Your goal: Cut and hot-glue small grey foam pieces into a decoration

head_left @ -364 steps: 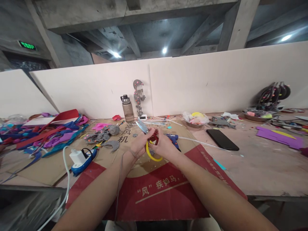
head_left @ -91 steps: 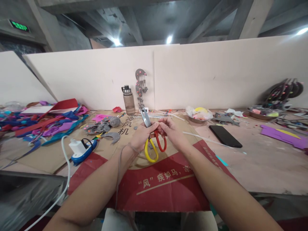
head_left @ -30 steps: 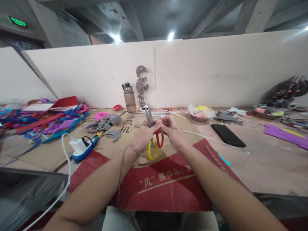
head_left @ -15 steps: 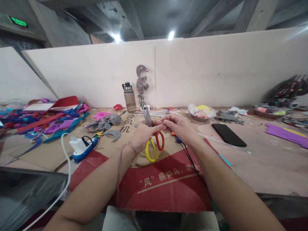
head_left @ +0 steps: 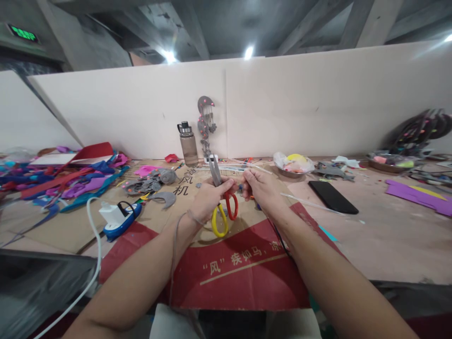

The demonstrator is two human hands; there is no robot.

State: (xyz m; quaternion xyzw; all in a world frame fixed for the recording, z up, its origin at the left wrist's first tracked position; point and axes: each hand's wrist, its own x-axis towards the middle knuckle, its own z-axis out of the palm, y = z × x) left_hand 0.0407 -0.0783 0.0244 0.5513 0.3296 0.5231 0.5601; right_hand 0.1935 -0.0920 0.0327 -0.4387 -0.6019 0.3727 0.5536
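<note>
A pair of scissors is held in my left hand, blades pointing up and away, with its yellow and red handle loops hanging below the palm. My left thumb and forefinger also press together at their tips; whatever lies between them is too small to tell. A grey cord runs up my left forearm and around the wrist. Just to the right, my right hand is closed in a pinch, apart from the left fingertips, its contents too fine to make out. Both hands are above the brown and red cardboard sheet.
Left of my hands lie grey felt pieces, a grey crescent and a blue power strip. A bottle and a hanging grey ornament are at the back. Rightward are a bagged bowl and a phone.
My right hand has drawn away from the left fingertips, leaving a small gap, and its fingers have curled in. The left hand keeps holding the scissors. The view has shifted slightly.
</note>
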